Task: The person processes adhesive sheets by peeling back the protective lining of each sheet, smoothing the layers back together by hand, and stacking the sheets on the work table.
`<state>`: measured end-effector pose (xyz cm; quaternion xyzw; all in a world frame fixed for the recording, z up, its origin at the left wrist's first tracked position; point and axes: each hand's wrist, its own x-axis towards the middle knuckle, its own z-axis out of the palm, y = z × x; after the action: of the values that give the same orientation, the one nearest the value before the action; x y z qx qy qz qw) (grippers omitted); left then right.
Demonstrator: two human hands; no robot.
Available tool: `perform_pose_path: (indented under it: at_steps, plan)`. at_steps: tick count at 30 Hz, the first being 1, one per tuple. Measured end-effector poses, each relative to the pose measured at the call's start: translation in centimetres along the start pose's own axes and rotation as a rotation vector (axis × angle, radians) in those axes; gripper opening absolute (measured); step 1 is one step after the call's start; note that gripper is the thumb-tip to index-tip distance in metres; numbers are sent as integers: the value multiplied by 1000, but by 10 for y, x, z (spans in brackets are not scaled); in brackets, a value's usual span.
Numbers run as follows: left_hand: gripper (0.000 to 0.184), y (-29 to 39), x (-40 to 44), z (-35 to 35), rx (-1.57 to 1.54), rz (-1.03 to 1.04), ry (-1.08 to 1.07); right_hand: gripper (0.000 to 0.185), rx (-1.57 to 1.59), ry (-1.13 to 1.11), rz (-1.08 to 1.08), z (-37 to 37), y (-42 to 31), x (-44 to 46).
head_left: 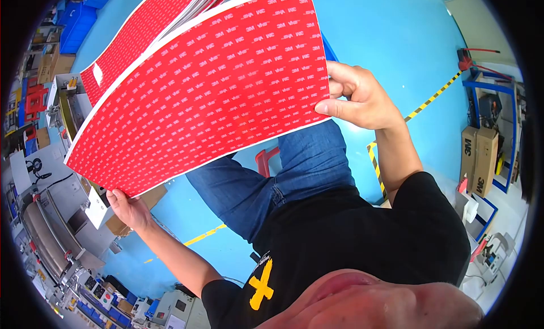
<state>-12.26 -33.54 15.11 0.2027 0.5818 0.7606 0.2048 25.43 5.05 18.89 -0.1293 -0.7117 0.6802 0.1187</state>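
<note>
The broad red sheet with white lettering and pale edges [215, 91] is held up in the air, bowed between both hands, above the blue jeans [311, 153]. The right hand [365, 99] is partly closed, thumb on the printed face near a corner, fingers behind. The left hand [133, 213] looks nearly closed at the opposite end's lower edge, though its exact grip is partly hidden. Beyond lies a stack of similar red sheets [148, 26]. From here, I'd keep the pull even, pinch lightly at the margins and let the curve stay gentle, so nothing creases.
</note>
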Motion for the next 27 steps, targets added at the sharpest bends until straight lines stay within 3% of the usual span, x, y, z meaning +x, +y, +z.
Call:
perform_pose_path:
  at_steps: [5, 8, 9, 10, 15, 19, 27]
  plan:
    - [24, -2, -1, -7, -25, -9, -13, 54, 33, 50, -30, -1, 10, 0]
    - [29, 4, -6, 26, 32, 13, 12, 47, 270, 229, -1, 3, 25, 10]
    - [21, 7, -7, 50, 84, 12, 127, 44, 263, 279, 31, 4, 30, 14]
    - [19, 8, -8, 48, 115, 10, 39, 42, 254, 327, 64, 4, 34, 19]
    - [28, 14, -13, 59, 158, -3, 58, 35, 268, 470, 158, -1, 51, 28]
    - [26, 14, -15, 77, 131, 20, 179, 36, 295, 480, 128, -6, 56, 26]
    - [34, 12, -25, 81, 109, 66, 136, 33, 312, 486, 71, -20, 56, 23]
